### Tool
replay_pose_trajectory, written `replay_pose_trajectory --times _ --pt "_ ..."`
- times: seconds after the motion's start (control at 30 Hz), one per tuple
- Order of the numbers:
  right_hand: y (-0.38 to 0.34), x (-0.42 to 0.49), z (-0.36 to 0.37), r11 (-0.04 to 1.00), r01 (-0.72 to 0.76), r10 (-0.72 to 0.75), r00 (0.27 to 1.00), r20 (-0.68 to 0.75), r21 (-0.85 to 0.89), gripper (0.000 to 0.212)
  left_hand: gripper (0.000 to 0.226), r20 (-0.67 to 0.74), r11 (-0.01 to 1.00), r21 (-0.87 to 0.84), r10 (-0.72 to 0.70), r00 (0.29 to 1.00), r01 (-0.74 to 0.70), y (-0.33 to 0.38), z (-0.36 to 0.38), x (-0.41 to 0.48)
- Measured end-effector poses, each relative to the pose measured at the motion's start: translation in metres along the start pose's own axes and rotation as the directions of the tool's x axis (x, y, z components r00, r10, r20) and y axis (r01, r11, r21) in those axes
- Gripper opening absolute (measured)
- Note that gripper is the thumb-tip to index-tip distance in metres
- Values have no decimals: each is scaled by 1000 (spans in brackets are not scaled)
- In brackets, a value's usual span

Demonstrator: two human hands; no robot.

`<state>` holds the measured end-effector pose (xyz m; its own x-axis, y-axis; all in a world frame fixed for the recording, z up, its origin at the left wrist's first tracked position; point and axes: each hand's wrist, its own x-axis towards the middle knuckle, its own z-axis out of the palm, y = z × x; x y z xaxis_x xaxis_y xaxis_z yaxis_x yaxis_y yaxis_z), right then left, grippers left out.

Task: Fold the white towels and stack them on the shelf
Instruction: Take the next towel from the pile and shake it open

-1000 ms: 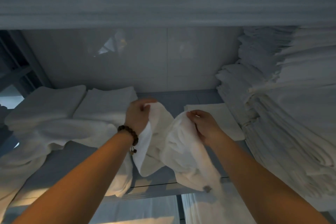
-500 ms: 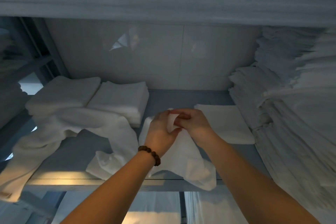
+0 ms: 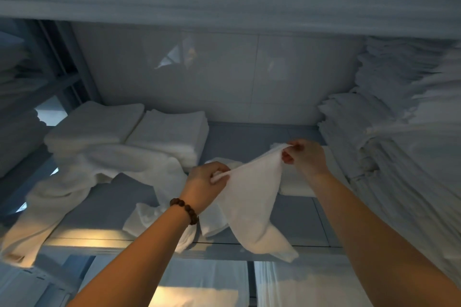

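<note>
Left hand [image 3: 205, 182] and right hand [image 3: 308, 157] pinch a white towel [image 3: 252, 199] above the shelf [image 3: 109, 204]. It half hides a folded towel [image 3: 296, 184].

No words, numbers, brands or signs can be read anywhere in view. At about 8 o'clock, a small tan patch [image 3: 14, 257] sits on the hanging end of the loose white terry towel [image 3: 45, 212] that is draped off the grey shelf [image 3: 112, 207]. It looks like a sewn tag, but it is too blurred to make out.
</note>
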<state>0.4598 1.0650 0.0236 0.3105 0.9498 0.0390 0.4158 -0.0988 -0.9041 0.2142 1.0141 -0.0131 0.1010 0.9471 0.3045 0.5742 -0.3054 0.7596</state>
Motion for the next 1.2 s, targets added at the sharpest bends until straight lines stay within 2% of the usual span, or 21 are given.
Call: replay_pose_trajectory --times 0.07,0.13,0.2,0.23,0.27,0.33,0.4,0.43,0.5,0.57,0.67,0.8,0.87,0.93,1.0,1.1,1.2 --pt "8 8 -6 998 -12 10 999 -32 -66 13 9 -6 1000 -12 -26 1000 26 -3 -4 1" --pt "17 10 -11 982 -50 48 999 -19 -184 16 9 -41 996 -72 -57 998 54 -2 -7 3" --pt "21 5 -13 905 -17 63 993 95 -425 20 8 -82 989 -131 -80 993 68 2 -9 8" --pt "20 0 -13 862 41 45 986 158 -505 22 8 -89 988 -137 -80 993 68 6 -11 12" --pt "15 -5 -11 851 118 -3 975 220 -512 25 9 -83 990 -132 -68 994 57 10 -12 15" --pt "-4 -22 -1 877 315 -195 924 330 -364 34 15 -50 992 -129 -23 998 16 18 -15 21" --pt "-27 -40 13 856 492 -396 823 407 -161 34 20 -3 990 -139 32 999 -32 24 -18 26" --pt "-36 -47 20 834 543 -452 776 440 -100 31 21 23 989 -141 56 998 -52 28 -19 28" --pt "-49 -54 27 839 544 -480 741 470 -1 18 22 80 987 -146 81 993 -69 35 -23 31" --pt "-58 -54 27 888 453 -429 766 478 70 8 27 116 984 -157 101 988 -82 44 -32 35" --pt "-68 -50 27 919 382 -383 806 451 97 14 34 104 974 -200 127 986 -105 53 -44 38" --pt "-81 -54 32 901 410 -434 859 271 142 23 9 -42 940 -341 9 999 -23 57 -46 29" --pt "-83 -61 32 896 428 -443 856 267 116 21 9 -71 935 -356 -19 997 -7 58 -47 22" --pt "-86 -69 31 894 440 -443 844 303 81 12 6 -65 935 -354 3 998 -26 62 -52 21" --pt "-92 -77 28 893 432 -449 848 282 125 8 3 -52 934 -349 60 997 -74 67 -59 23" --pt "-106 -85 19 878 441 -469 871 146 188 11 2 -38 930 -343 127 991 -132 75 -62 25" --pt "-111 -97 5 857 496 -504 863 33 139 15 5 -22 935 -303 184 983 -182 86 -59 19"
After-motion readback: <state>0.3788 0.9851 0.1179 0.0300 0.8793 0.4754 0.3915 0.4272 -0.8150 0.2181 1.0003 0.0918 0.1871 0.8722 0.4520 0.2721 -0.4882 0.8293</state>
